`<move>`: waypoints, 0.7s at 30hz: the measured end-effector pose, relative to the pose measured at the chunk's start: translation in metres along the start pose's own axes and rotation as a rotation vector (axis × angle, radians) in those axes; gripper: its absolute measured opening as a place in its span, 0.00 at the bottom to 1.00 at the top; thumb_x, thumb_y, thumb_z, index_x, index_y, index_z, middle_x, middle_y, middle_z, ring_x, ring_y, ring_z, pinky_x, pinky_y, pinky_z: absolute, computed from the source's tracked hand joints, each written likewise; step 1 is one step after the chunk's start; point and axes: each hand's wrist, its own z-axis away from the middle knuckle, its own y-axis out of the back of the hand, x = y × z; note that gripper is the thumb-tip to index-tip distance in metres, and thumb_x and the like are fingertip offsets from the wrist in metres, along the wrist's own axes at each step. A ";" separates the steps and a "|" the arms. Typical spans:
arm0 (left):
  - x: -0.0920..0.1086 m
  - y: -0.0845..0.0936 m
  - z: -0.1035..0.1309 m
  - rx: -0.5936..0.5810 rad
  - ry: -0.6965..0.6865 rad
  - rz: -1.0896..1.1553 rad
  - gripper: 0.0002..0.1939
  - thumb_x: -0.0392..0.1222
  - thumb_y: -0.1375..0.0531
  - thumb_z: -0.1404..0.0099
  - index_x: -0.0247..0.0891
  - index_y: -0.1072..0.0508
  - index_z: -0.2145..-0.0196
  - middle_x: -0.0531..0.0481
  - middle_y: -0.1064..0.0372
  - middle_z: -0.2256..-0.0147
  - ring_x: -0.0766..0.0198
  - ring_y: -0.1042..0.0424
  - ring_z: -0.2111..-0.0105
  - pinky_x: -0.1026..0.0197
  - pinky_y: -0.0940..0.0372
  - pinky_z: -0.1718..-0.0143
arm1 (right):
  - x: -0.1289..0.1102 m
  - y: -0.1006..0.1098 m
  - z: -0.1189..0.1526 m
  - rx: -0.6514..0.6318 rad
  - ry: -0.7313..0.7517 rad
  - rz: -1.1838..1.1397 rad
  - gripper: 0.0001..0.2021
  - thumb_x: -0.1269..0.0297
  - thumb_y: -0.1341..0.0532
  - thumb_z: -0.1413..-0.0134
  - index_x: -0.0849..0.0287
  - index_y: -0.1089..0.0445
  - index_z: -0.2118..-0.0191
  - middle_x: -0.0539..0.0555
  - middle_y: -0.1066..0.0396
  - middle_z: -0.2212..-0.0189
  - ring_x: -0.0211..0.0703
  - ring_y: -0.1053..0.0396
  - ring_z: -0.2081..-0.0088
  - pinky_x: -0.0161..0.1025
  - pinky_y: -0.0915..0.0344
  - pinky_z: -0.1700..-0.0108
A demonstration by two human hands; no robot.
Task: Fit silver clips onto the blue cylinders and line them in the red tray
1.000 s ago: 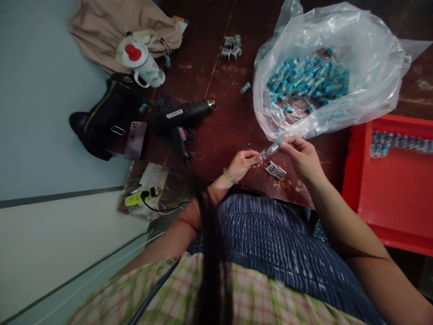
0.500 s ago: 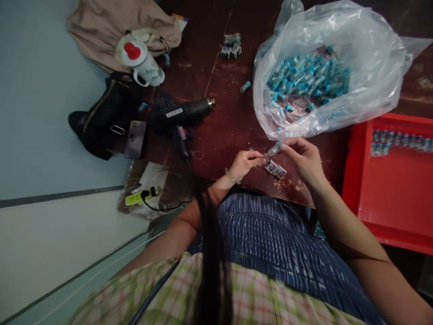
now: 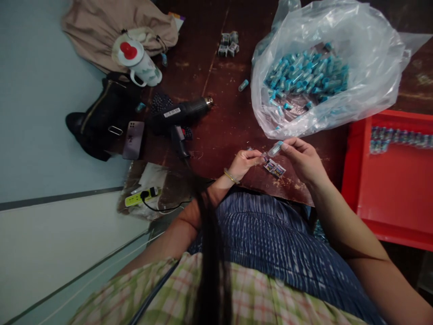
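Between the thumb and fingers of my right hand (image 3: pixel 304 161) is a small clear vial with a blue cap (image 3: pixel 275 149), held at a tilt. Just to its left, my left hand (image 3: pixel 245 163) pinches a small printed label (image 3: pixel 265 157), mostly covered by the fingertips. The vial's lower end is close to that label; whether they touch I cannot tell. Below the fingertips, more small printed labels (image 3: pixel 274 168) lie on the dark red table (image 3: pixel 223 135) near its front edge.
A clear plastic bag (image 3: pixel 372 58) of blue-capped vials stands beyond my right hand. At right is a red tray (image 3: pixel 392 189) with rows of labelled vials. A heat gun (image 3: pixel 182 113), phone (image 3: pixel 133 140), lidded mug (image 3: pixel 147 70), black bag (image 3: pixel 104 113) and printed bundles (image 3: pixel 228 44) lie left and back.
Both hands keep almost the same place and grip, with the vial still by the label. The whole view has shifted slightly.
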 end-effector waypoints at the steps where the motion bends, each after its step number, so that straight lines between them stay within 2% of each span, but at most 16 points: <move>1: 0.000 0.000 0.000 -0.010 -0.010 -0.001 0.18 0.51 0.20 0.42 0.37 0.20 0.75 0.50 0.24 0.72 0.64 0.30 0.69 0.60 0.34 0.62 | 0.001 0.000 0.000 0.002 0.019 0.023 0.22 0.44 0.19 0.57 0.54 0.22 0.67 0.51 0.21 0.68 0.39 0.26 0.66 0.37 0.26 0.58; 5: -0.005 0.001 -0.001 -0.042 -0.054 0.002 0.20 0.55 0.20 0.44 0.36 0.18 0.74 0.49 0.24 0.71 0.63 0.30 0.69 0.59 0.34 0.60 | 0.003 -0.002 0.006 0.077 0.201 0.208 0.15 0.49 0.22 0.49 0.54 0.20 0.66 0.51 0.19 0.64 0.40 0.25 0.62 0.38 0.25 0.54; 8: -0.009 0.000 -0.002 -0.021 -0.034 -0.031 0.21 0.56 0.20 0.45 0.36 0.17 0.74 0.50 0.23 0.72 0.63 0.30 0.68 0.59 0.36 0.60 | 0.005 -0.003 0.010 0.109 0.307 0.305 0.13 0.52 0.23 0.46 0.54 0.19 0.65 0.51 0.18 0.62 0.40 0.24 0.60 0.38 0.24 0.54; 14: -0.012 0.001 0.000 -0.017 0.002 -0.010 0.18 0.51 0.21 0.43 0.35 0.17 0.74 0.50 0.25 0.73 0.65 0.33 0.70 0.61 0.39 0.63 | 0.008 0.005 0.009 0.047 0.228 0.270 0.14 0.51 0.23 0.48 0.55 0.19 0.66 0.51 0.18 0.63 0.39 0.23 0.63 0.37 0.25 0.56; 18: -0.014 0.001 0.001 -0.020 0.010 0.038 0.21 0.55 0.20 0.45 0.35 0.18 0.75 0.51 0.28 0.75 0.66 0.36 0.72 0.61 0.41 0.66 | 0.003 0.010 0.008 0.125 0.285 0.304 0.12 0.53 0.23 0.47 0.54 0.19 0.65 0.50 0.18 0.64 0.39 0.23 0.62 0.38 0.25 0.53; 21: -0.014 0.001 0.001 -0.025 -0.004 0.052 0.22 0.57 0.19 0.47 0.35 0.18 0.75 0.51 0.28 0.75 0.66 0.36 0.72 0.61 0.41 0.66 | -0.001 0.010 0.006 0.091 0.223 0.203 0.16 0.48 0.21 0.50 0.54 0.20 0.67 0.50 0.19 0.66 0.40 0.23 0.64 0.40 0.25 0.54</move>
